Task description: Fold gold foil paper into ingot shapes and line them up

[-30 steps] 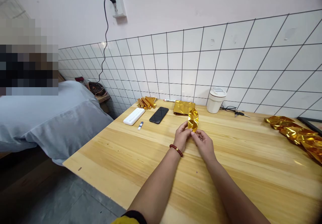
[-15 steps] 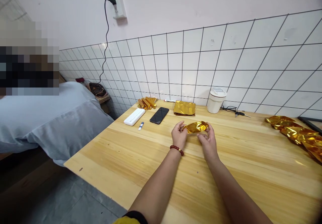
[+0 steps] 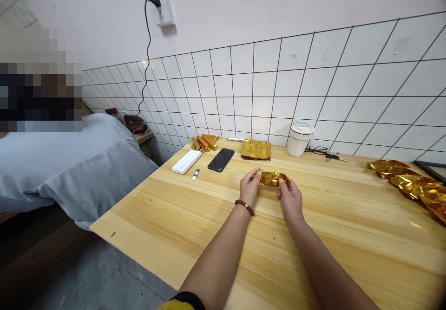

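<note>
A crinkled piece of gold foil point(image 3: 271, 179) is held up just above the wooden table point(image 3: 167, 217). My left hand point(image 3: 249, 184), with a red bead bracelet at the wrist, pinches its left end. On its right end the thumb and fingers of my right hand point(image 3: 291, 197) are closed. Beyond my hands lies a flat stack of gold foil sheets point(image 3: 255, 149). Folded gold strips point(image 3: 205, 143) lie in a pile at the back left. Several puffed, folded gold foil pieces point(image 3: 411, 182) form a row at the right.
A black phone point(image 3: 220, 159), a white power bank point(image 3: 186, 162) and a small blue-and-white tube point(image 3: 195, 174) lie left of the stack. A white lidded cup point(image 3: 300, 138), glasses point(image 3: 318, 150) and keys point(image 3: 336, 158) are near the tiled wall. Another person point(image 3: 69, 161) is at the left.
My right thumb has moved up from below the foil onto its right end. The foil looks flatter and narrower, and my left thumb now presses on its front.
</note>
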Tool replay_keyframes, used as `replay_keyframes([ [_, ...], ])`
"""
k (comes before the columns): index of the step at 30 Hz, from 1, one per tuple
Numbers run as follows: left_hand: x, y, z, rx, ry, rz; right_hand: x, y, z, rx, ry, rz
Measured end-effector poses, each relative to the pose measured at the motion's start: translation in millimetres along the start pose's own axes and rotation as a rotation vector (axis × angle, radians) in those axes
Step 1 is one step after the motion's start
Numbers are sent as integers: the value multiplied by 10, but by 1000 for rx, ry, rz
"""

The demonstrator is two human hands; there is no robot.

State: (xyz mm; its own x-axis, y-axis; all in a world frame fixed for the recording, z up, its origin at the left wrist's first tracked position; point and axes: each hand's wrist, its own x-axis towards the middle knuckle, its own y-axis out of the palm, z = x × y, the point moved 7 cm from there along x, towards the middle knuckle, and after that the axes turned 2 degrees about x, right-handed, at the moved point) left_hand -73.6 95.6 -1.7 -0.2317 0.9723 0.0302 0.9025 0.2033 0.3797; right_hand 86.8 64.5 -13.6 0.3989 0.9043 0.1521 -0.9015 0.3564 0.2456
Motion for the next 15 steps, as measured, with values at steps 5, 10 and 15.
replay_keyframes([
  [5, -21, 57, 45, 34, 4, 64, 4, -32, -24, -73, 10, -28],
  [10, -47, 96, 41, -2, 18, 105, -16, -30, 27, -145, -3, -25],
  [15, -30, 91, 92, 35, 39, 96, -24, -43, 37, -135, 8, -53],
])
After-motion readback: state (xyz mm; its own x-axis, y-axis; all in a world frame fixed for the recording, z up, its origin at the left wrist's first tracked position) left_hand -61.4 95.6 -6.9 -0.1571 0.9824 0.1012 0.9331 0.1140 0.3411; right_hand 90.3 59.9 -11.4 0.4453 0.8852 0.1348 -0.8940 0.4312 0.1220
